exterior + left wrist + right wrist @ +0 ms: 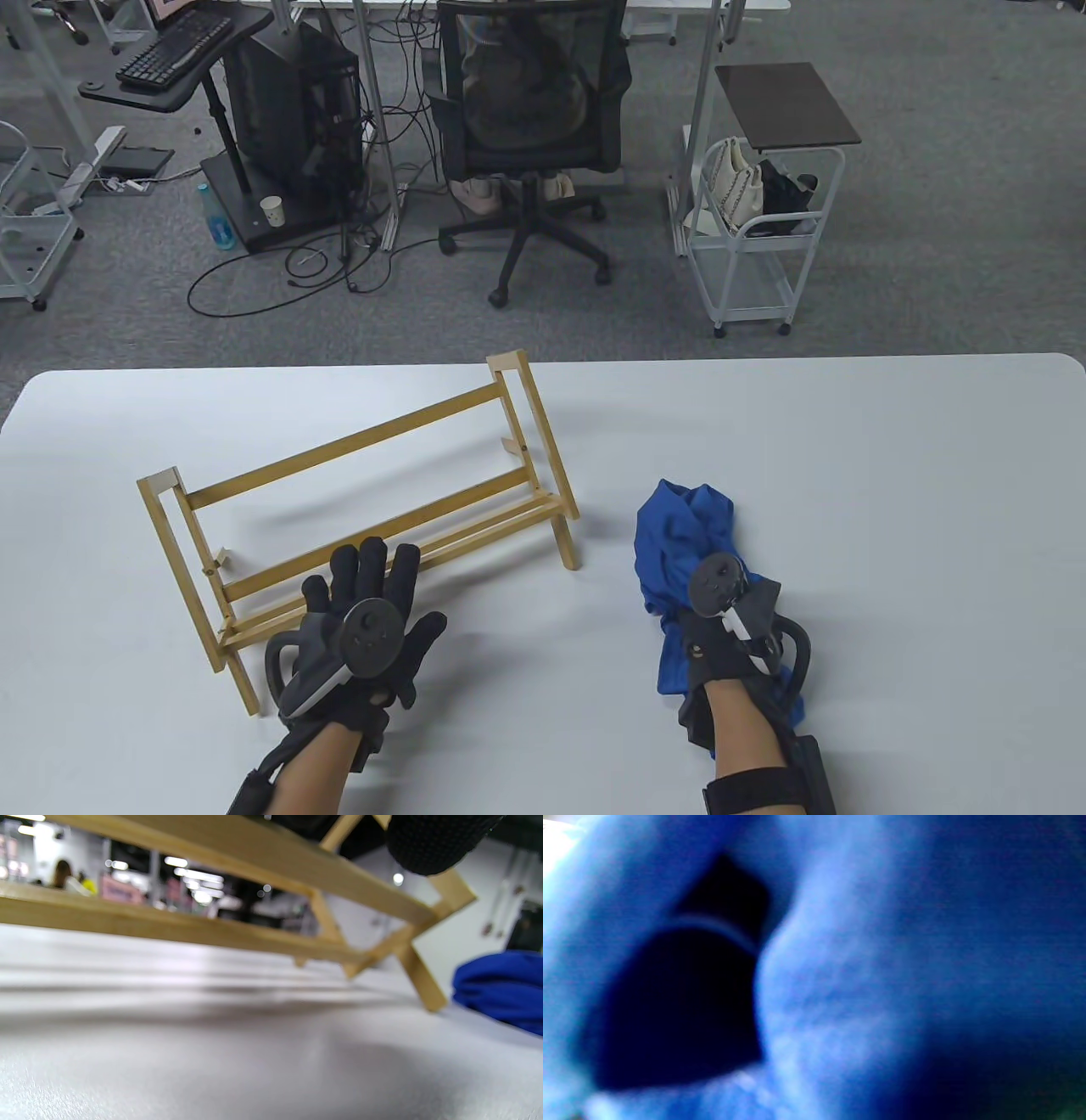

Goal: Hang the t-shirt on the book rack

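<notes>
A wooden book rack [356, 475] stands on the white table [848, 441], left of middle. My left hand [373, 569] lies flat with fingers spread on the rack's front lower rails and holds nothing. The left wrist view shows the rails [237, 861] from below and one fingertip [432, 844] on them. A crumpled blue t-shirt [679, 526] lies at the right, apart from the rack. My right hand [721, 611] is on top of it and grips the cloth, its fingers hidden under the tracker. Blue cloth [882, 963] fills the right wrist view.
Bare tabletop [594, 679] lies between the rack and the shirt. Beyond the far table edge are an office chair [530, 127], a white cart [755, 229] and a computer stand [280, 127] on the floor.
</notes>
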### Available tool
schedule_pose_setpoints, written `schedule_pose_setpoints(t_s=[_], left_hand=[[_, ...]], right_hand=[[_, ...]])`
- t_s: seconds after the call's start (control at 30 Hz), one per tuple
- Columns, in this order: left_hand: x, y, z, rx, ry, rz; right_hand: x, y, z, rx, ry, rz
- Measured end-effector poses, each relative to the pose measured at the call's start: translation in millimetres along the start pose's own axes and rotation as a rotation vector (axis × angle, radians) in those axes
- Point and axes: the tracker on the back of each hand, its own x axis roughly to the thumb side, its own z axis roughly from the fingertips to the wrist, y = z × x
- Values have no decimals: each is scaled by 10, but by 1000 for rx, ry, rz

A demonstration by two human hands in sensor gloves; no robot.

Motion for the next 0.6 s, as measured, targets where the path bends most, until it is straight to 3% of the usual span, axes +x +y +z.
schedule_pose_setpoints(t_s=[0.17,0.6], left_hand=[[9,-3,0,-1,0,-6],[8,8,-10,-14,-4,29]], right_hand=[[-39,-14,22,-7,-12,-36],[-304,-129,66,34,-70,-410]])
